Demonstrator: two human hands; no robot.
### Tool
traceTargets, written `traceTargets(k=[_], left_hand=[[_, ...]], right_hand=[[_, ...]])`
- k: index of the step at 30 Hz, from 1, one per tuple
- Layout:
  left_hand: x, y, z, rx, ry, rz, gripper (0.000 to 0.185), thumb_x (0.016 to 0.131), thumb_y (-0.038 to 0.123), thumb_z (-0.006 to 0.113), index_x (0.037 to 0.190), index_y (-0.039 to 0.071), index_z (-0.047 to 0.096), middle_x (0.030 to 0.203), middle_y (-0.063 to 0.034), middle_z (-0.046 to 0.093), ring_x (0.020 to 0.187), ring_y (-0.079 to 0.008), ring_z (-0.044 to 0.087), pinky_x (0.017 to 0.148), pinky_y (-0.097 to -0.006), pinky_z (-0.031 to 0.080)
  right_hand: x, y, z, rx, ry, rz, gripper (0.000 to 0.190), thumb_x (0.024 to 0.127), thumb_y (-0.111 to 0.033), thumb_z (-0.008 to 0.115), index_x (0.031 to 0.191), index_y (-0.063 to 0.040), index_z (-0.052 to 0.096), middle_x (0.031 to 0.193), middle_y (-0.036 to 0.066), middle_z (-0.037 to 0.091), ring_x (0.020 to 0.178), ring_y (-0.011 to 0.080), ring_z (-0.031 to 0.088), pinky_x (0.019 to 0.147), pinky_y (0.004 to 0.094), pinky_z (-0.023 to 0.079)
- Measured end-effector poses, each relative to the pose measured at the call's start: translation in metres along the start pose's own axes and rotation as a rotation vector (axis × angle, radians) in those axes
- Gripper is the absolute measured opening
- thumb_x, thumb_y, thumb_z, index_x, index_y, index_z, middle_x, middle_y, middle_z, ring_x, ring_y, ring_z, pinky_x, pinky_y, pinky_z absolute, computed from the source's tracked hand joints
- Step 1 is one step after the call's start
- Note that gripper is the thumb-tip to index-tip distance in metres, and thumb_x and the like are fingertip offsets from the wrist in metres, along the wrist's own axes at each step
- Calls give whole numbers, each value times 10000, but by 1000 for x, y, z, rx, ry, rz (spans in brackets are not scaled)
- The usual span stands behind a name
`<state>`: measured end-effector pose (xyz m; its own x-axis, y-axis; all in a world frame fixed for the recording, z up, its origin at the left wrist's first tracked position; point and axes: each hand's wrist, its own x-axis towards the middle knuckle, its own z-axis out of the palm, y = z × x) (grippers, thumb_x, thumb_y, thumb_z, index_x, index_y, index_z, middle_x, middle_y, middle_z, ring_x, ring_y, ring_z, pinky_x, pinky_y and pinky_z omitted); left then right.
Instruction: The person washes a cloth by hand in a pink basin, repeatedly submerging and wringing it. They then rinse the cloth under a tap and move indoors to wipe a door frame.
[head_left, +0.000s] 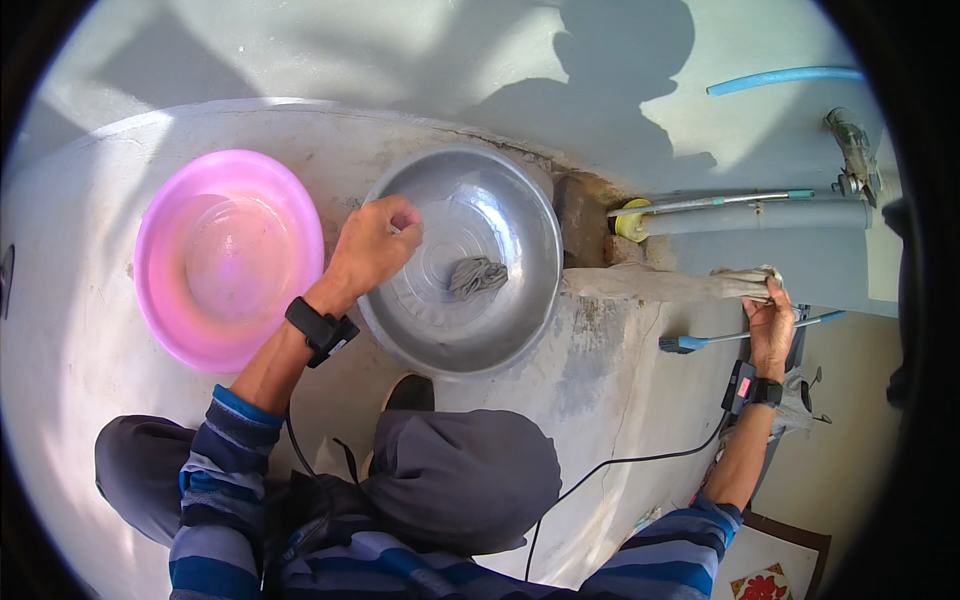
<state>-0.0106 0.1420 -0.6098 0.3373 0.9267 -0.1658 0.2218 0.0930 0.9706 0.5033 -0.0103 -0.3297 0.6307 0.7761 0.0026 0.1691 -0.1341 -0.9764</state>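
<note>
My right hand (769, 322) grips one end of a light grey cloth (645, 285), which stretches left to the rim of a metal basin (420, 330). Curled fingers with nothing seen in them mark my left hand (379, 240), over the basin's left side. Inside the basin, on its bottom, lies a crumpled grey cloth (478, 277). A pink plastic basin (154, 262) stands left of the metal one and seems to hold some liquid.
A metal pole (720, 201) and a grey pipe (765, 217) run along the wall. Below them is a blue-and-black brush (682, 344). A brick (624, 250) sits right of the metal basin. A black cable (645, 459) runs from my right wrist. A blue hose (787, 78) is at upper right.
</note>
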Motion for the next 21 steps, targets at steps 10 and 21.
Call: traceTargets(k=[10,21], left_hand=[[-5,43,13,60,28,165,370,842,199,755,1170,40,686,1033,-129,704,827,-252,688,767,-384,555],[-9,125,57,-57,-148,488,682,784,287,869,1351,24,598,1181,-177,700,1040,-296,679,903,-387,537]], right_hand=[[-19,-58,82,-290,-6,-260,223,1016,-214,655,1179,-63,659,1081,16,694,941,106,655,836,287,542],[-89,-68,246,176,-454,-147,286,1051,-187,590,1294,-38,615,1209,38,680,1111,118,645,985,283,523]])
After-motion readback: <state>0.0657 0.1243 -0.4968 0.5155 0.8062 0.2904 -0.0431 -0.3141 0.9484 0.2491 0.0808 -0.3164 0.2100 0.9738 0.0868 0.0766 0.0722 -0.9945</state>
